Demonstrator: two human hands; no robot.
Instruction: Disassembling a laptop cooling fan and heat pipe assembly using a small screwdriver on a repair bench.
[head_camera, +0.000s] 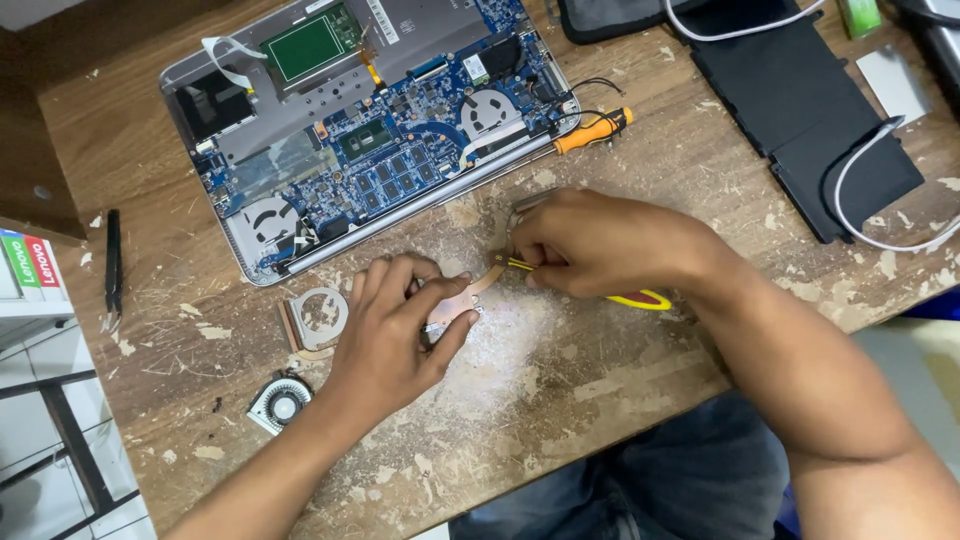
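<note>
My left hand (398, 325) presses down on a copper heat pipe assembly (462, 297) lying on the worn wooden table (600, 380). My right hand (590, 240) grips a yellow-handled tool (640, 298) with its tip against the copper part near the left hand's fingers. The copper piece runs left under my left hand to a round metal fan frame (318, 318). Much of the copper part is hidden by both hands.
An opened laptop (370, 130) with its blue circuit board exposed lies at the back. An orange-handled screwdriver (592, 131) rests beside it. A loose small fan (280, 403) sits front left, black tweezers (112, 268) far left, a black flat battery pack (800, 110) with white cable back right.
</note>
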